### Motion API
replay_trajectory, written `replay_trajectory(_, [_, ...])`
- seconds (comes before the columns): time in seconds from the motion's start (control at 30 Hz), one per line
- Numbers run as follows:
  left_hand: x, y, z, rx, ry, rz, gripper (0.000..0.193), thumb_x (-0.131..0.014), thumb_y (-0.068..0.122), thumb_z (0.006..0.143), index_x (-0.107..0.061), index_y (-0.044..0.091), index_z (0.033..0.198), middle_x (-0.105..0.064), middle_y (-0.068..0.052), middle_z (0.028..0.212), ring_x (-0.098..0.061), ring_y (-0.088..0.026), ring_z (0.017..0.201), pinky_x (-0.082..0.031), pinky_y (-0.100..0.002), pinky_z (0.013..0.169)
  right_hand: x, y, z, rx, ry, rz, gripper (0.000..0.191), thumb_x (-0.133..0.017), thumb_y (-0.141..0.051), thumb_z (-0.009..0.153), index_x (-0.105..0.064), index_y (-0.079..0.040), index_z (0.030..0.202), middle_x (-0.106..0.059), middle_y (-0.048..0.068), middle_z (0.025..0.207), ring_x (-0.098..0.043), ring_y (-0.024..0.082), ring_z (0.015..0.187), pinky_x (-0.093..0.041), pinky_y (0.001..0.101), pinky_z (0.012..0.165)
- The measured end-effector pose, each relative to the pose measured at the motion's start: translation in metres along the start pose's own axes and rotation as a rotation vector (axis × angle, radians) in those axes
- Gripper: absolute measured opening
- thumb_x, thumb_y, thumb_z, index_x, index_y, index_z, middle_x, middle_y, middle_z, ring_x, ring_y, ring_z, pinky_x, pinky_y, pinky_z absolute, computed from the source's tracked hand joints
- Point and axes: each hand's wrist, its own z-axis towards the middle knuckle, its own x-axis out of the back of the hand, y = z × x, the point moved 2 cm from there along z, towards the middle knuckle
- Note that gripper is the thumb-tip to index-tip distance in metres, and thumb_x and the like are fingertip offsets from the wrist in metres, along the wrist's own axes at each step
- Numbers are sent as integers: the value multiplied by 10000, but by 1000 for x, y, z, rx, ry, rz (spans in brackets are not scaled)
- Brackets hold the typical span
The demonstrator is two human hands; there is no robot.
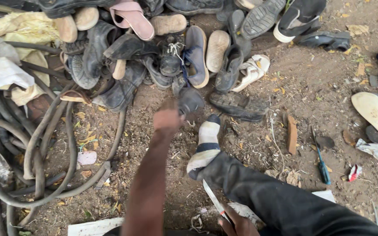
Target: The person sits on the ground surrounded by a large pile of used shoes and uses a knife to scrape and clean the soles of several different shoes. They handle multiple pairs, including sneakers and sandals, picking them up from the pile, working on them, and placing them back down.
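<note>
Dark grey worn shoe [190,101], upper scuffed and dusty, sits at the near edge of the shoe heap on bare dirt. Left hand [167,119] is extended to it, arm straight out; the hand is blurred, fingers appear closed on the shoe's near end, though the exact grip cannot be told.

Right hand [237,223], low in frame beside the knee, fingers curled around the red-and-black handle of a thin bright metal blade [213,199], tip pointing up and left toward the foot.

Between the two hands: own leg in dark trousers, foot in a grey-and-navy striped sock [205,146], toe pointing toward the heap.

Beyond the shoe: pile of old shoes and sandals [171,43], black, grey, pink, tan soles turned up. A flat black shoe [238,105] lies just beside the held one, to its right. Left: coil of dull grey rubber hose [44,144]. Right: blue-handled screwdriver [321,162] and small brown wood block [292,134] on the ground.

Progress, as judged: shoe is only being taken from the heap, blade not touching it; no cutting or repair visible on it. Work on this shoe looks barely begun.
</note>
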Motion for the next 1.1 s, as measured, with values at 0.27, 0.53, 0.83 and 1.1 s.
replay_trajectory(0.27, [-97,-44,-232,1013,178,-1228,794,-686,644,962,-598,-128,1122,-757,-229,902,-754,-361,823,-612,-475,741,30,-72,2,-248,-128,88,542,-668,-344,932,-554,-162,1429,-735,241,918,-731,415,885,-561,469,723])
replay_trajectory(0.53, [-107,-47,-295,366,-26,-201,520,-607,552,958,-689,83,1166,-722,-216,1029,-714,-394,973,-576,-536,905,57,-107,-9,-178,-18,-8,592,-658,-342,925,-515,-109,1450,-750,186,911,-752,360,840,-568,440,704])
replay_trajectory(0.83, [-65,-40,-256,103,42,280,611,-647,469,911,-506,66,1349,-566,-170,1302,-454,-338,1289,-330,-519,1101,55,-133,-29,11,-51,38,525,-671,-291,935,-545,-100,1406,-744,200,1023,-759,364,939,-584,441,796])
replay_trajectory(1.1, [-103,-10,-246,-83,189,156,382,-643,234,947,-584,29,1264,-660,-169,1201,-593,-293,1142,-421,-480,1005,37,-99,-14,-53,-40,-119,416,-625,-307,951,-602,-108,1315,-738,207,982,-716,418,937,-559,507,807])
